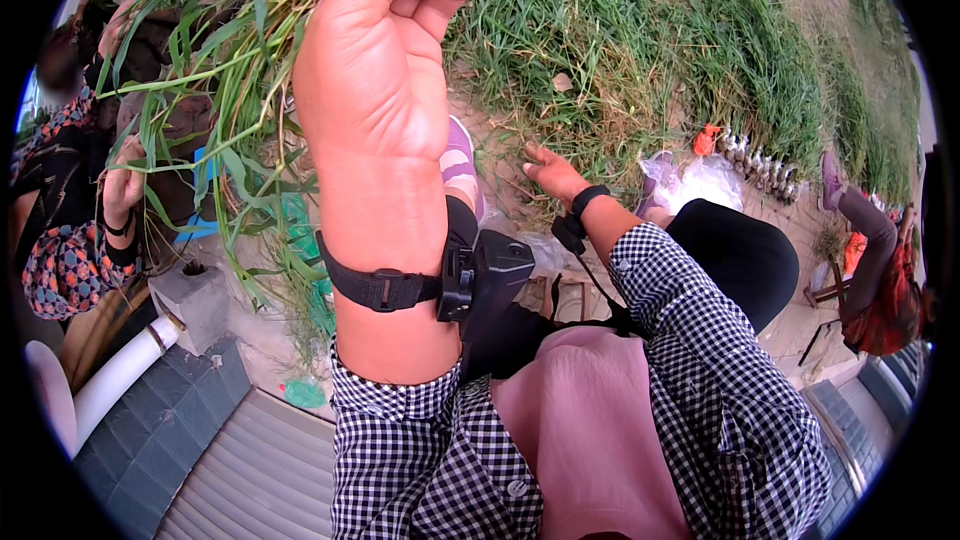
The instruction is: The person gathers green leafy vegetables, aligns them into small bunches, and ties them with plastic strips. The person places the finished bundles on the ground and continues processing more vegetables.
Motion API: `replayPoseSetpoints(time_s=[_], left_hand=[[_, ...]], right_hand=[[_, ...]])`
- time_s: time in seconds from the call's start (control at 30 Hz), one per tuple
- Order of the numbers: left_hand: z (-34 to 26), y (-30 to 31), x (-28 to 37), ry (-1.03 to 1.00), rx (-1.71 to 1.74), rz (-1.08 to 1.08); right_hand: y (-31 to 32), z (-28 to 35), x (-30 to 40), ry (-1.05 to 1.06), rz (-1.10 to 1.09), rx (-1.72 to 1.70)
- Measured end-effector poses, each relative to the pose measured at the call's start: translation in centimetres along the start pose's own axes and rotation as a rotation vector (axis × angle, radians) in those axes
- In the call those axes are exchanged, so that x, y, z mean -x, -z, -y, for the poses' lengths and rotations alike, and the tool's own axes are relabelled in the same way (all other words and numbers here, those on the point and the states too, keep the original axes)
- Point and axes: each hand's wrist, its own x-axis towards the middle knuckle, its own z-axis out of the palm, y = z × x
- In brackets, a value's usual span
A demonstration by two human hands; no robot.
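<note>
My left hand point(382, 52) is raised close to the camera at the top, palm showing and fingers curled around a bunch of long green grass-like stalks point(247, 82). The stalks droop to the left of my wrist; a brownish end of something, cut off by the top edge, sticks out beyond the fingers. Lower down, my right hand point(559, 174) reaches to the near edge of a large heap of cut green stalks point(585, 67), its fingers apart and nothing seen in them. Whether it touches the heap, I cannot tell. Both wrists wear black strapped devices.
White plastic point(709, 184), an orange plastic piece point(705, 140) and a row of pale bundle ends point(761, 165) lie at the right. One person point(82, 240) is close on the left; another point(885, 277) sits at the far right. A concrete block point(191, 307) and white pipe point(127, 371) stand lower left.
</note>
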Motion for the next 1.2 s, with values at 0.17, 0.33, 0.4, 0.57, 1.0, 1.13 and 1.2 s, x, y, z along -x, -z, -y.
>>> replayPoseSetpoints(time_s=[0.17,0.33,0.4,0.57,1.0,1.13,1.2], left_hand=[[-0.1,-0.2,-0.2,0.011,0.011,0.01],[0.3,0.2,-0.4,0.026,0.037,0.058],[0.4,0.5,-0.5,0.031,0.037,0.067],[0.9,-0.1,0.2,0.043,0.077,0.092],[0.9,-1.5,1.8,0.259,-0.025,0.223],[0.9,-2.2,2.7,0.274,-0.166,0.281],[0.9,-2.9,2.9,0.263,-0.256,0.289]], right_hand=[[0.4,0.0,1.5,-0.04,-0.008,-0.433],[4.8,4.5,5.9,0.022,0.055,-0.736],[7.3,7.2,7.8,0.122,0.077,-0.765],[13.4,14.6,12.4,0.359,0.025,-0.809],[19.4,23.4,14.7,0.512,-0.181,-0.596],[18.0,25.4,14.6,0.626,-0.159,-0.578],[18.2,26.1,14.7,0.623,-0.187,-0.564]])
